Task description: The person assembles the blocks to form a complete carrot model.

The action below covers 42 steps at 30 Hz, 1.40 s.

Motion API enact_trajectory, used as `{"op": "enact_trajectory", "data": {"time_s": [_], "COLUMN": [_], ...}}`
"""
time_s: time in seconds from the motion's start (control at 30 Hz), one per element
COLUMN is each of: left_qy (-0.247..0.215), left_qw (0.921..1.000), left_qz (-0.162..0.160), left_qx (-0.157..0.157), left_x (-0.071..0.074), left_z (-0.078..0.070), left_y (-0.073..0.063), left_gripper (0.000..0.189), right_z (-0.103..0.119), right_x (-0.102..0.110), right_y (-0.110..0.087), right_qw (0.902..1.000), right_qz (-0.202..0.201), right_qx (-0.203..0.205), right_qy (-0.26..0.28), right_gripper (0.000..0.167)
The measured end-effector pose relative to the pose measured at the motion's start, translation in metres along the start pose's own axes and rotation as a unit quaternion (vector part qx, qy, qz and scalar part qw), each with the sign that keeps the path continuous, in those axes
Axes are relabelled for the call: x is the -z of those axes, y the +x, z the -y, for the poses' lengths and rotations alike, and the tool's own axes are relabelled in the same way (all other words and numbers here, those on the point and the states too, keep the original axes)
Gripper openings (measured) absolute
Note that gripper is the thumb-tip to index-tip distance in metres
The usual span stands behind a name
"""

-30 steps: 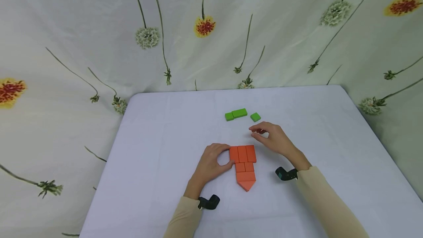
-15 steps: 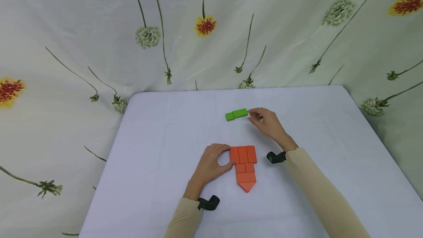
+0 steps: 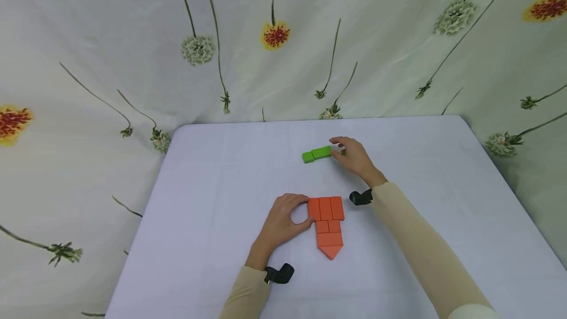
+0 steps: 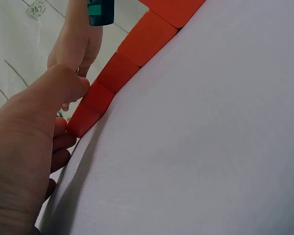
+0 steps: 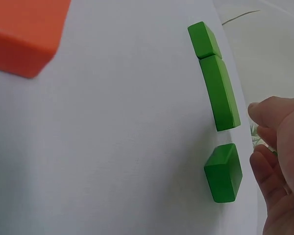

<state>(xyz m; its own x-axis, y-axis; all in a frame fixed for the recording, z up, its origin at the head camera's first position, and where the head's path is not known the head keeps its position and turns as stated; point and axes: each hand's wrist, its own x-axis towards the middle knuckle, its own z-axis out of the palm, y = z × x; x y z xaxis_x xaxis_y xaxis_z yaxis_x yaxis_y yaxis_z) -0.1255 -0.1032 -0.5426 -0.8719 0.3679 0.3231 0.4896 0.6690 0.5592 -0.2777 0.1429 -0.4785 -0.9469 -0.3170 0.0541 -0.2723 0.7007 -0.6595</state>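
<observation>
My left hand (image 3: 283,218) pinches the left block (image 3: 313,209) at the top of an orange block figure, thumb and index finger at its two ends. In the left wrist view the orange blocks (image 4: 147,36) run in a stepped row away from that hand. My right hand (image 3: 356,158) hovers by the green blocks, thumb and fingers apart with nothing seen between them. Beneath it is a small green block (image 5: 224,174), mostly hidden in the head view. A long green block (image 3: 321,152) and another small green block (image 3: 307,157) lie end to end on its left.
The blocks lie on a table with a white cloth (image 3: 212,186). Behind it hangs a pale flower-printed fabric (image 3: 239,78). The orange figure ends in a triangular block (image 3: 330,251) pointing toward me.
My right hand has moved away from me, from above the orange figure to over the separate small green block, and its fingers have spread. The left hand stays at the orange block.
</observation>
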Motion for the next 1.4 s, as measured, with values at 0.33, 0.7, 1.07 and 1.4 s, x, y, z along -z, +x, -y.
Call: {"op": "enact_trajectory", "data": {"time_s": [0.33,0.7,1.07,1.4], "left_qy": [0.001,0.005,0.006,0.007], "left_qw": [1.0000,1.0000,1.0000,0.9999], "left_qz": [-0.006,0.000,0.001,-0.008], "left_qx": [-0.007,-0.003,-0.001,-0.008], "left_x": [0.002,0.003,0.002,0.001], "left_z": [-0.003,-0.005,-0.004,-0.002], "left_y": [0.001,0.002,0.000,0.000], "left_gripper": [0.045,0.044,0.045,0.045], "right_z": [-0.006,-0.005,-0.008,-0.004], "right_x": [-0.008,-0.008,-0.007,-0.006], "right_y": [0.013,0.010,-0.002,-0.017], "right_qw": [0.9963,0.9956,0.9992,0.9998], "right_qz": [0.051,0.049,0.016,0.009], "right_qx": [0.012,0.005,-0.009,-0.012], "right_qy": [-0.069,-0.079,-0.036,0.009], "right_gripper": [0.045,0.039,0.038,0.040]}}
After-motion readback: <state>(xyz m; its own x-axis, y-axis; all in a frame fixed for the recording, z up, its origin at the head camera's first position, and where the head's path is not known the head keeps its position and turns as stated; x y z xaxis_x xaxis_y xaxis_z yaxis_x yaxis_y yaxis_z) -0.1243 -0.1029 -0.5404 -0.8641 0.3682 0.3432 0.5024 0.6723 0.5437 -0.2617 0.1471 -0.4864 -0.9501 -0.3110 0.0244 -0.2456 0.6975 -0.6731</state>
